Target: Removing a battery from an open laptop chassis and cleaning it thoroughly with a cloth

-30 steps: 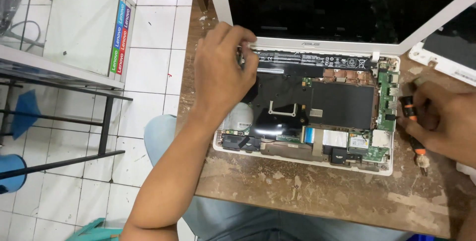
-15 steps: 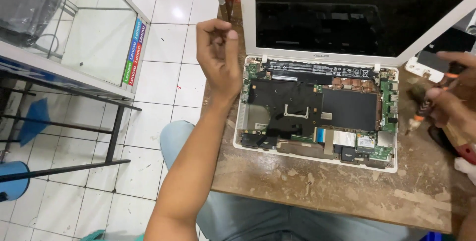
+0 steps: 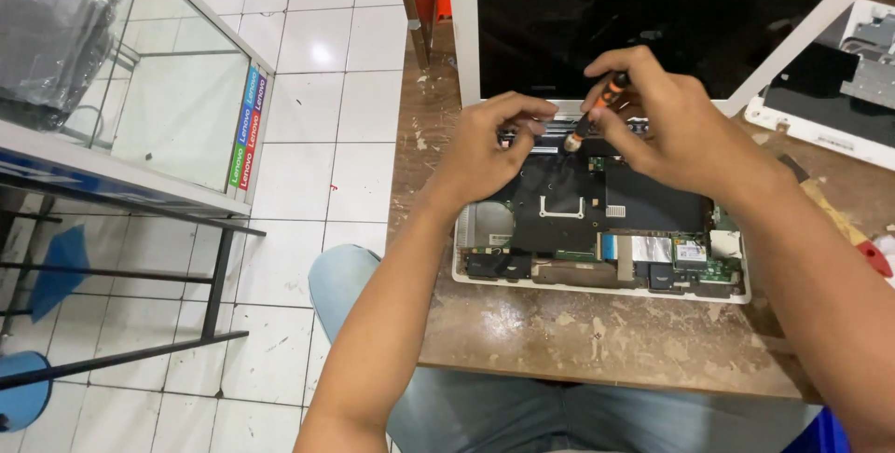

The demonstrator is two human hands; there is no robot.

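With the left hand (image 3: 485,150) pinched narrow beside the tip and the right hand (image 3: 671,127) gripping the screwdriver (image 3: 593,110), we keep the bit vertical over the opened laptop's (image 3: 597,220) battery edge, on the table (image 3: 559,332).

Dark laptop screen (image 3: 653,20); colourful cabinet stickers (image 3: 248,127)

Stuff around my bench, nothing fancy

I see a glass display case (image 3: 140,89) on a black metal stand (image 3: 219,267) at left, white floor tiles (image 3: 298,183), a second white device (image 3: 830,89) far right, worn wooden table (image 3: 578,332).
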